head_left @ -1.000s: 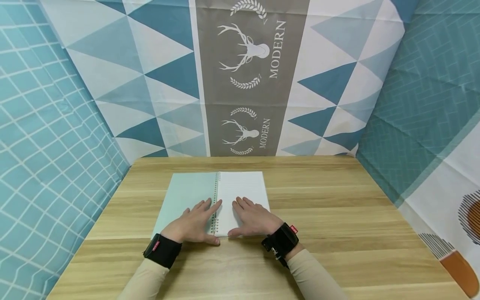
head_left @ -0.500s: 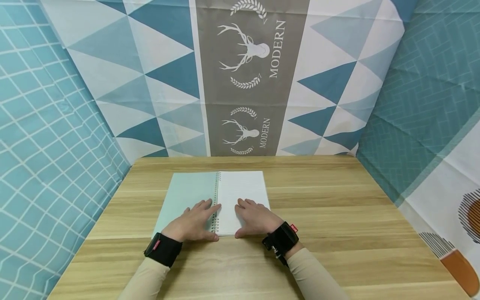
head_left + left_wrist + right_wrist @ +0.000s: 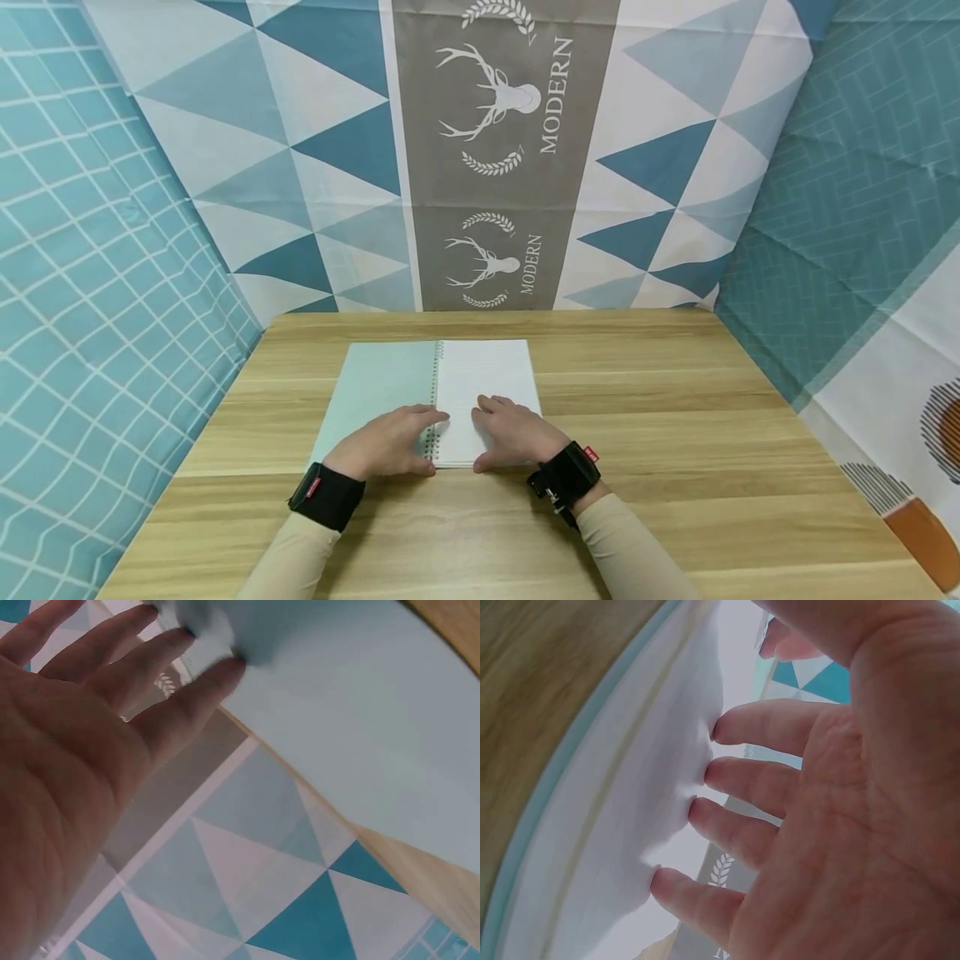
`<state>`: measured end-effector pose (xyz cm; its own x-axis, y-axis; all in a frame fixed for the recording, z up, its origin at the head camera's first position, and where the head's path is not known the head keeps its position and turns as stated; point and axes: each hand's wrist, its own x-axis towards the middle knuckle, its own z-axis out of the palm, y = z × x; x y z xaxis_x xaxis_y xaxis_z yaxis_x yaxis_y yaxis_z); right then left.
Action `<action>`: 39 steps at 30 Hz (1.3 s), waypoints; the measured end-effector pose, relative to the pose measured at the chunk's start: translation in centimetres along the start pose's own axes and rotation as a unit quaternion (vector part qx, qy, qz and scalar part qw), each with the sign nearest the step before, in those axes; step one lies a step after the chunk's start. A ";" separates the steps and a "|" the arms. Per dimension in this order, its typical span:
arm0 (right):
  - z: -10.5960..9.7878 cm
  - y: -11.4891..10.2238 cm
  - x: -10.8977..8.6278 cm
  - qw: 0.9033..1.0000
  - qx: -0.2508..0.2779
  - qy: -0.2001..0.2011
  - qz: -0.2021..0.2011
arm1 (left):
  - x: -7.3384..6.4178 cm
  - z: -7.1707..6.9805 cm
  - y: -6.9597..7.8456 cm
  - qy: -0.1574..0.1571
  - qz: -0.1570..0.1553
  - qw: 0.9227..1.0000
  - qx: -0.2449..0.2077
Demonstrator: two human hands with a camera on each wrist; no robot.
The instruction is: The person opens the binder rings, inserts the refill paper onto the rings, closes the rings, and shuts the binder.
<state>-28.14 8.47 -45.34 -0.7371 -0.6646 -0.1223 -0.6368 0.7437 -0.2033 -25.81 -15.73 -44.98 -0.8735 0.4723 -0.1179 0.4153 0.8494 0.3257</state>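
A spiral-bound notebook lies spread on the table in the head view, its pale green inner cover [image 3: 382, 375] on the left and a white lined page [image 3: 483, 367] on the right. The metal coil [image 3: 435, 375] runs between them. My left hand [image 3: 382, 444] rests over the cover and coil, thumb at the near edge. In the left wrist view its fingertips [image 3: 234, 667] touch the green cover. My right hand [image 3: 517, 433] lies over the page's lower right. The right wrist view shows its fingers [image 3: 761, 727] spread, tips against the white paper [image 3: 641, 780].
The wooden table [image 3: 637, 433] extends around the notebook. A patterned cloth backdrop [image 3: 322, 167] hangs behind its far edge. Blue checked cloth [image 3: 112, 250] drapes along the left, and green cloth [image 3: 847, 183] along the right. Each wrist wears a black strap [image 3: 327, 497].
My left hand's fingers have drawn closer together over the coil. My right hand has shifted slightly rightward, its thumb moving along the page's near edge. The notebook stays open.
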 end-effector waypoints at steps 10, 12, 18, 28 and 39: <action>0.1 -0.2 0.1 1.000 0.004 0.013 -0.017 | -1.8 0.1 1.1 0.020 0.011 0.998 0.062; 0.0 -0.3 0.2 1.000 0.005 0.015 -0.021 | -2.7 0.3 0.6 0.039 0.012 0.996 0.082; -0.1 -0.6 0.5 1.000 -0.007 0.007 -0.027 | -7.1 0.1 -2.5 0.100 -0.039 0.990 0.092; -0.2 0.4 0.5 1.000 -0.014 -0.003 -0.008 | -11.4 -0.4 -7.4 0.123 -0.119 0.985 -0.012; 0.0 0.4 -0.5 1.000 -0.003 0.004 -0.008 | -10.4 -5.6 -9.8 0.010 -0.182 0.919 -0.350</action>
<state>-28.01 9.11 -45.40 -0.7286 -0.6757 -0.1119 -0.6496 0.7336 -0.1998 -22.20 -30.30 -41.68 -0.9294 0.1763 -0.3242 -0.1649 0.5877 0.7921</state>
